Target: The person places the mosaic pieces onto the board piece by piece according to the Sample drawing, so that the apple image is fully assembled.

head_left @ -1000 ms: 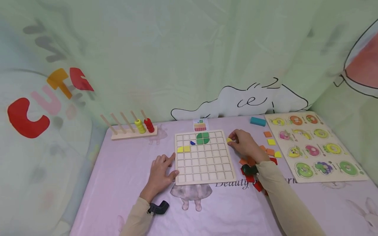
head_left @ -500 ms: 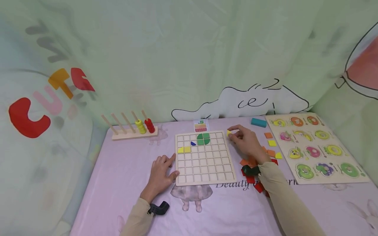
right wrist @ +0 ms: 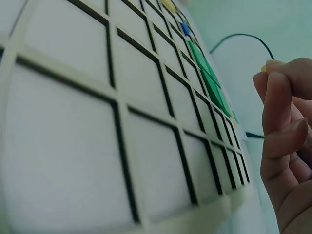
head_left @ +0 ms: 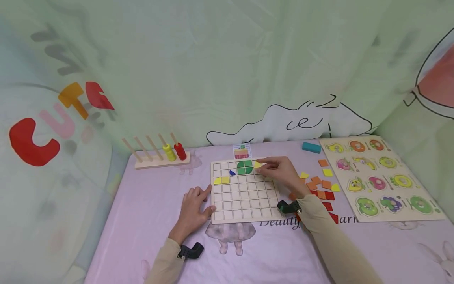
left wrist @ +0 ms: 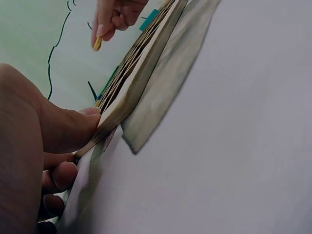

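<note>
A wooden grid board (head_left: 244, 221) lies on the table, with a green leaf-like group of tiles (head_left: 244, 167), a blue half-round piece (head_left: 232, 172) and two yellow tiles (head_left: 221, 180) in its cells. Just right of the green tiles, my right hand (head_left: 280, 172) pinches a small yellow tile (head_left: 258, 164) between thumb and forefinger, above the board; in the right wrist view only a sliver of this tile shows. My left hand (head_left: 192, 211) rests at the board's left side. Its thumb (left wrist: 73, 127) touches the board edge, and the forefinger reaches along that same side.
Loose orange, red and yellow tiles (head_left: 326, 184) lie right of the board, partly under the right forearm. Farther right is a fruit puzzle board (head_left: 381, 177), with a teal block (head_left: 311, 147) behind. A printed card (head_left: 242, 151) and a peg stand with beads (head_left: 162, 161) sit at the back.
My right hand has moved left from beside the board to over its upper right cells, carrying the yellow tile. More loose tiles are uncovered. The left hand stays in place.
</note>
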Available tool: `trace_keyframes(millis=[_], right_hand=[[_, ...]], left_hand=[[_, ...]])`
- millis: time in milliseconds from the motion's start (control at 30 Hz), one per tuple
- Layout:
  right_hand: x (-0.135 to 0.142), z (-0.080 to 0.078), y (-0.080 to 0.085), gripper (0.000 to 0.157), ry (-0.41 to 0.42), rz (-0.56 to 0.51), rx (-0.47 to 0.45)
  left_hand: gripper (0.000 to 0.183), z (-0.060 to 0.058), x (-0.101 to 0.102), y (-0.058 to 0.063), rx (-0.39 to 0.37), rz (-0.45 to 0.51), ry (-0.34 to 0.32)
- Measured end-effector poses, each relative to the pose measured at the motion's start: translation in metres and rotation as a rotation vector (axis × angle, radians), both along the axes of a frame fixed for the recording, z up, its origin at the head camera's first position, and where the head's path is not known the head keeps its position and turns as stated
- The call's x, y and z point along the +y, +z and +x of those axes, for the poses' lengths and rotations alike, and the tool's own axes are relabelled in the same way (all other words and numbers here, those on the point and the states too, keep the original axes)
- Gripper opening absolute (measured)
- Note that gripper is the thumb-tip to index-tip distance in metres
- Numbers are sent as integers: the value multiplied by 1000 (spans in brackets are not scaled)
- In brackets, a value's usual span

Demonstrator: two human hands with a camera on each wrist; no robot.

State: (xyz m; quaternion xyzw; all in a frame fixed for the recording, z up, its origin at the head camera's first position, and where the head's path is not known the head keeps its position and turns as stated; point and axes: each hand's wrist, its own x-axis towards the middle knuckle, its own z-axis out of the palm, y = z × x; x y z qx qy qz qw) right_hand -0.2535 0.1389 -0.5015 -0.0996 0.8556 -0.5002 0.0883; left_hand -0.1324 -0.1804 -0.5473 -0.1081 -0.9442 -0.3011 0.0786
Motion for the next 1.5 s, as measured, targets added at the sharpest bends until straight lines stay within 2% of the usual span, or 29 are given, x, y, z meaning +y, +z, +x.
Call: trace_keyframes(millis=[100, 300, 467, 633, 967, 1200, 1500], right_hand=[[-15, 1, -3, 37, 29, 30, 32], [-43, 2, -8, 26, 147, 69, 125], [-59, 4, -11, 19, 211, 169, 196], [-66, 6, -12, 17, 217, 218, 197], [-71, 8, -8, 21, 214, 250, 181], [-74, 6, -6, 14, 222, 263, 202], [-76, 6, -4, 18, 206, 244, 183]], left_hand=[[69, 0, 0, 1, -4, 2, 2], [70, 0, 1, 2, -11, 1, 3], [70, 0, 0, 1, -5, 1, 3], [70, 0, 1, 1, -3, -7, -3], [69, -1, -1, 1, -3, -5, -4], [69, -1, -1, 1, 0, -13, 3], [70, -1, 0, 2, -10, -4, 4]])
